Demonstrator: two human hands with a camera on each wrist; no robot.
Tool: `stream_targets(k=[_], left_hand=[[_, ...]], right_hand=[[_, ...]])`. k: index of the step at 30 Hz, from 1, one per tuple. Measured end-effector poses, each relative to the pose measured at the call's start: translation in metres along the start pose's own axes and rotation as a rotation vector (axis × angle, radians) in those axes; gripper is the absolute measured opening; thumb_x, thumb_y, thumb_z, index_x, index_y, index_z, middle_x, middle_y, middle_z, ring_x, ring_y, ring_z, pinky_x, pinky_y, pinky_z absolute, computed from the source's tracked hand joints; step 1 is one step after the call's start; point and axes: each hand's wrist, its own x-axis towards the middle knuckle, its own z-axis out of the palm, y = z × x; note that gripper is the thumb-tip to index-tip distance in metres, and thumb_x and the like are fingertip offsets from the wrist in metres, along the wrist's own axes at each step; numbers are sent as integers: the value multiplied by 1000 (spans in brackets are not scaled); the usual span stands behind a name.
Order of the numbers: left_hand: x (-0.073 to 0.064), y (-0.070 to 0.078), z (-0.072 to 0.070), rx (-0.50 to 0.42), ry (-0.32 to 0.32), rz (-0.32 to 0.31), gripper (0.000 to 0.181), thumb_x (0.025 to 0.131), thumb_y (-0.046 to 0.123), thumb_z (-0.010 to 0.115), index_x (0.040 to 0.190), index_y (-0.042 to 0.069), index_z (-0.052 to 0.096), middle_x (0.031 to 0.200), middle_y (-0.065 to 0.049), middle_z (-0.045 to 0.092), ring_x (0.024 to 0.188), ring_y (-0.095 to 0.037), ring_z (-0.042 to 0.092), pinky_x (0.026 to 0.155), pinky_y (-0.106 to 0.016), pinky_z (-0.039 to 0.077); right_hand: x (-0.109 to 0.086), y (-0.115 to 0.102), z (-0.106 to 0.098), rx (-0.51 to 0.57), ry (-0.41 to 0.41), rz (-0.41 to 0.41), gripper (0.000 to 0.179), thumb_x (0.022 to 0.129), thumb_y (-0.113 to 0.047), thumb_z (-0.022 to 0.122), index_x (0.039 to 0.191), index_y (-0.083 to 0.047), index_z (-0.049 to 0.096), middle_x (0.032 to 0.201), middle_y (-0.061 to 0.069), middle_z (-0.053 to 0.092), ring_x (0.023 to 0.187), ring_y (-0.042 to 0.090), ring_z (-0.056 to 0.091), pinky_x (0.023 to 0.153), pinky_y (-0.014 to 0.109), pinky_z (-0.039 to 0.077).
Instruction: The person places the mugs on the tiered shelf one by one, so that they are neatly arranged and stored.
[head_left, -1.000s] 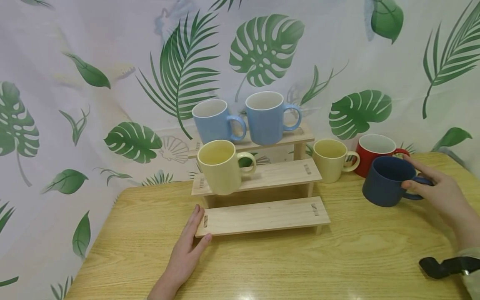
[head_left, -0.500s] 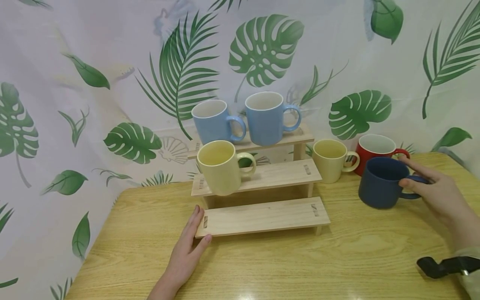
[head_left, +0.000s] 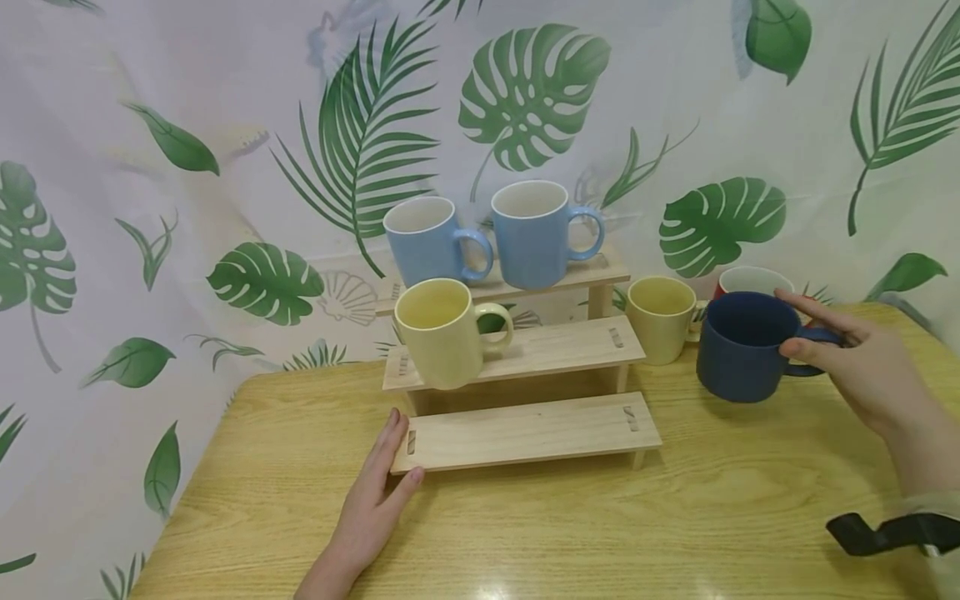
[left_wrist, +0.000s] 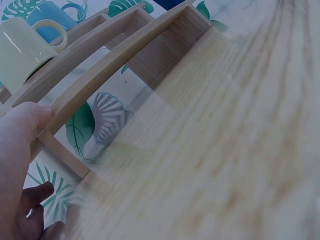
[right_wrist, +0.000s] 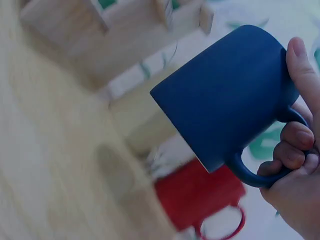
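My right hand [head_left: 862, 358] grips a dark blue mug [head_left: 746, 350] by its handle; in the right wrist view the fingers curl through the handle and the mug [right_wrist: 225, 95] hangs above the table. At the left end of the lowest step of a three-tier wooden rack [head_left: 525, 433], my left hand [head_left: 371, 500] rests with thumb and fingers spread along the edge. A pale yellow mug [head_left: 442, 337] stands on the middle step. On the top step are two light blue mugs, one on the left [head_left: 423, 242] and one on the right [head_left: 531, 237].
Right of the rack, another yellow mug [head_left: 660, 325] stands on the wooden table [head_left: 555, 533]. Behind the dark blue mug, a red mug [right_wrist: 200, 192] with a white inside is partly hidden in the head view. A leaf-patterned cloth [head_left: 247, 125] hangs behind the table.
The dark blue mug has moved left in my right hand, rising a little over the last half second, and now covers more of the red mug. My left hand has stayed put.
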Motion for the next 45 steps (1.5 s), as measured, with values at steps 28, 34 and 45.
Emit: stream_targets(k=[28, 34, 45], left_hand=[[0, -2, 0, 1, -7, 1, 66, 98, 37, 53, 154, 26, 20, 159, 0, 13, 143, -17, 11, 112, -51, 15], [0, -1, -1, 4, -7, -4, 66, 98, 37, 53, 154, 27, 19, 159, 1, 12, 143, -16, 11, 112, -51, 15], [0, 1, -2, 1, -9, -11, 66, 98, 39, 54, 154, 27, 21, 159, 2, 13, 143, -16, 11, 112, -51, 15]], right_hand=[[-7, -74, 64, 521, -99, -205, 50, 88, 15, 57, 135, 2, 52, 90, 8, 63, 84, 17, 62, 74, 22, 53], [0, -83, 78, 512, -105, -146, 48, 88, 11, 59, 134, -2, 56, 87, 6, 57, 81, 15, 59, 73, 22, 53], [15, -96, 110, 398, -92, -23, 46, 89, -1, 65, 133, -12, 59, 83, 3, 40, 74, 14, 43, 71, 19, 46]])
